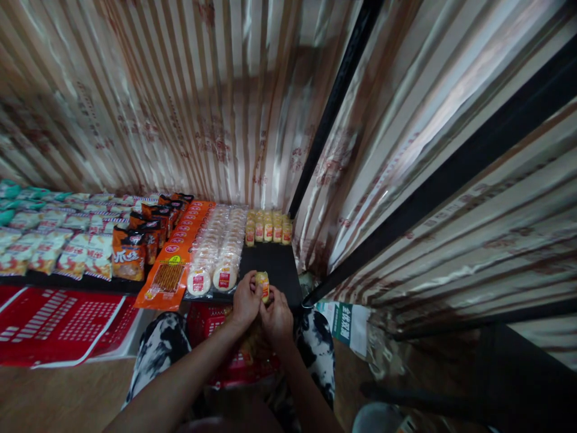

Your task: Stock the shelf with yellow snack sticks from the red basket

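Note:
Between my two hands, over the front edge of the black shelf (270,260), is a small yellow snack packet (262,287) with a red label, held upright. My left hand (247,300) pinches its left side, and my right hand (276,317) grips its lower right side. Behind them, several like yellow packets (268,228) stand in rows at the shelf's back right corner. Left of my hands lie rows of round white crackers (224,278) in clear wrap with red labels.
An orange bag of stick snacks (167,275), orange-black bags (128,255) and white snack bags (72,252) fill the shelf further left. Red baskets (58,325) sit below. A black pole (333,114) rises at the right corner before the shiny striped sheeting (216,108).

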Motion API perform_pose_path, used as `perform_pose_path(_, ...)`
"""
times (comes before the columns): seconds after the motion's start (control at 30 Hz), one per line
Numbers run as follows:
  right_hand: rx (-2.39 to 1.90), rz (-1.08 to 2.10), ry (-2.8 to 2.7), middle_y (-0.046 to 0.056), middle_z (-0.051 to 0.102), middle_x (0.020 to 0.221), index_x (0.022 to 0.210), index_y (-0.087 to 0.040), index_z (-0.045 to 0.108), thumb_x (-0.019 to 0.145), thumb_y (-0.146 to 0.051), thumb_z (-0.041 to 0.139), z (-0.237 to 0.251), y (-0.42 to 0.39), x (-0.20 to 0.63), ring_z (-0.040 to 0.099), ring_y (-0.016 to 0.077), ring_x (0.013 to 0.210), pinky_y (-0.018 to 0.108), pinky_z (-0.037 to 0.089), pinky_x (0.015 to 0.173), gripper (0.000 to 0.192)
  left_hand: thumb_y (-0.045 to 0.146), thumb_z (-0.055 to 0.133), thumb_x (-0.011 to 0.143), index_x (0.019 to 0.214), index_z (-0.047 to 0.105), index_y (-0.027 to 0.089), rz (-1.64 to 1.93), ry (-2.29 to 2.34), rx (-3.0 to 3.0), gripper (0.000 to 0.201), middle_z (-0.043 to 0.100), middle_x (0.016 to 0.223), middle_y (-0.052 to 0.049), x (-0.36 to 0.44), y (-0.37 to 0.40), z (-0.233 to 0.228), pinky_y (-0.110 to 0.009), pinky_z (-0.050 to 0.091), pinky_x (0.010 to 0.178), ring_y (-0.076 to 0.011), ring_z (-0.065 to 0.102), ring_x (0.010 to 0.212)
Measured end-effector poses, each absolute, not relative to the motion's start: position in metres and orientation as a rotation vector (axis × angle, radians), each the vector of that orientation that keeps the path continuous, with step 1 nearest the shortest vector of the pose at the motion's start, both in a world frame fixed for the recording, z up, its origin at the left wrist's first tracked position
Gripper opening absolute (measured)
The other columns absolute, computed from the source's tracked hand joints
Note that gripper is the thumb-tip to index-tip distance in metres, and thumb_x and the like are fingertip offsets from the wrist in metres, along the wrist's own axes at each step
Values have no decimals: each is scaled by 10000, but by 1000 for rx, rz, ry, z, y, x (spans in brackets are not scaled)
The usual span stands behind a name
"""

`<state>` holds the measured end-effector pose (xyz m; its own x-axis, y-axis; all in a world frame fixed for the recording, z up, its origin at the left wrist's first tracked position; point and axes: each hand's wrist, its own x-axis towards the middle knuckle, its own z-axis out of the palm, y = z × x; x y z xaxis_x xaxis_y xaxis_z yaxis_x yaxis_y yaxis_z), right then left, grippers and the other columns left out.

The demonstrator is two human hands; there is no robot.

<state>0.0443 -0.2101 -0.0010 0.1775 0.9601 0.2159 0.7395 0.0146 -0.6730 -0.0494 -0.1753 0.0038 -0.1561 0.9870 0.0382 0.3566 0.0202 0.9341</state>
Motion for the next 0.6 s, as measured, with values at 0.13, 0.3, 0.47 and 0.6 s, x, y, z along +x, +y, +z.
perform_pose_path(0.13, -1734, 434, -1599, 49, 562, 860, 1054, -161, 534, 803, -327, 458, -3, -201, 46, 540, 125, 570, 249, 451, 590, 310, 257, 483, 776, 1141, 504, 174, 1149, 1597, 1409, 375, 616, 1024, -69, -47, -170, 4, -310, 435, 866, -158, 584, 903)
perform_pose_path(0.3, -1721, 476, -1542, 61, 551, 877, 1017, -143, 539, 777, -275, 463, -4, -188, 47, 530, 113, 527, 269, 468, 592, 284, 252, 485, 781, 1153, 491, 151, 1158, 1599, 1378, 386, 614, 1020, -86, -41, -165, 10, -318, 444, 851, -160, 584, 892)
perform_pose_path(0.47, -1748, 537, -1448, 76, 555, 887, 1028, -131, 541, 785, -323, 461, -4, -174, 49, 553, 125, 543, 274, 474, 576, 320, 186, 466, 777, 1094, 504, 153, 1204, 1559, 1349, 321, 595, 1036, -88, -38, -161, 10, -305, 458, 827, -152, 578, 911)
perform_pose_path(0.6, -1728, 534, -1418, 69, 564, 867, 1016, -140, 550, 783, -323, 470, -7, -165, 50, 560, 130, 556, 274, 475, 584, 307, 140, 445, 764, 997, 540, 146, 1178, 1594, 1416, 252, 577, 998, -85, -35, -159, 10, -302, 457, 832, -150, 571, 896)
